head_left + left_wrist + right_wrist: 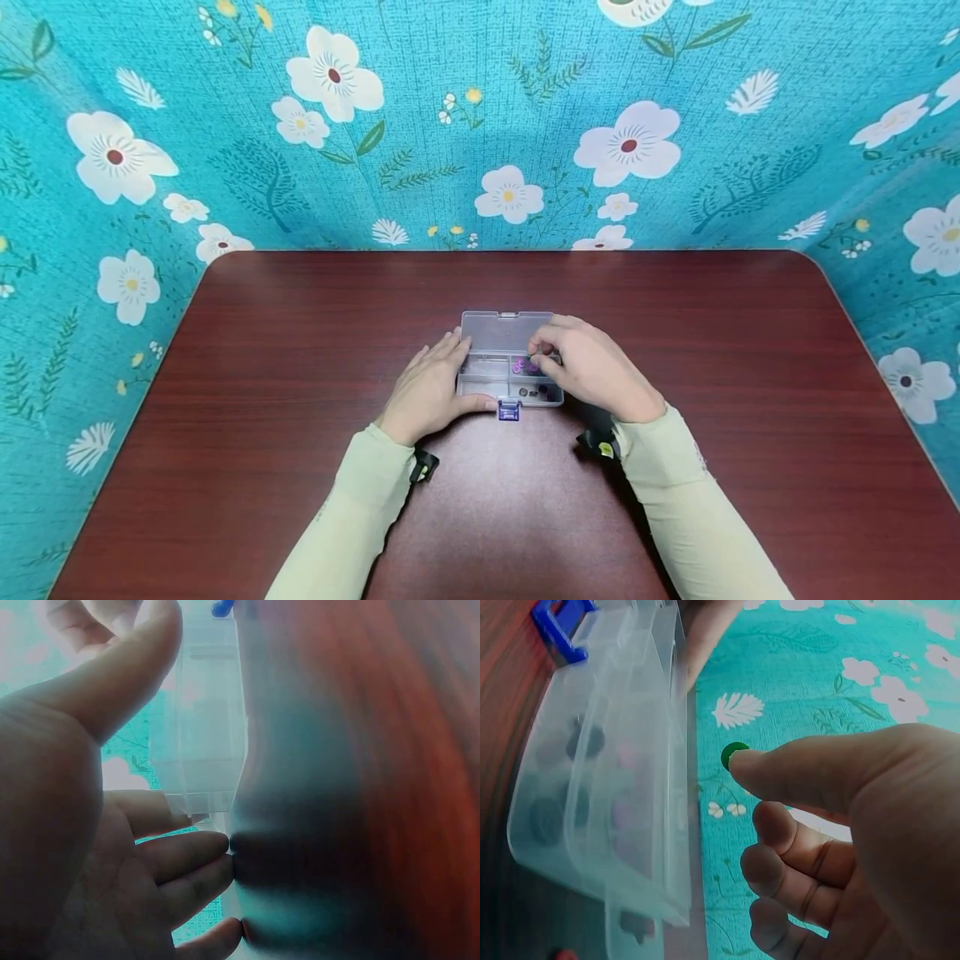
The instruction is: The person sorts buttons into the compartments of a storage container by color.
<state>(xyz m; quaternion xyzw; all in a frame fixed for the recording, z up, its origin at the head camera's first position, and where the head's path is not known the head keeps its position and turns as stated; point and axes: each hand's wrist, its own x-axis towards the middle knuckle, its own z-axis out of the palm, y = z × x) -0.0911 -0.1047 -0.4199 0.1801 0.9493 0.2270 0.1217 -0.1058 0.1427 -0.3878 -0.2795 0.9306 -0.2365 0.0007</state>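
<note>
A clear plastic compartment box (483,379) stands on the table with its lid (498,332) raised at the back. Its blue latch (508,411) hangs at the front. Small purple pieces (517,366) lie in the back right compartment, dark round ones (523,392) in the front right. My left hand (427,392) holds the box at its left end, thumb along the front wall and fingers by the left side. Above the right compartments, my right hand (592,362) pinches a small green disc (735,754); the thumb covers part of it.
The box stands on a dark red-brown table (300,333). A turquoise flowered cloth (435,125) rises behind the table's far edge. Each wrist wears a black camera, the left one (424,465) and the right one (597,445).
</note>
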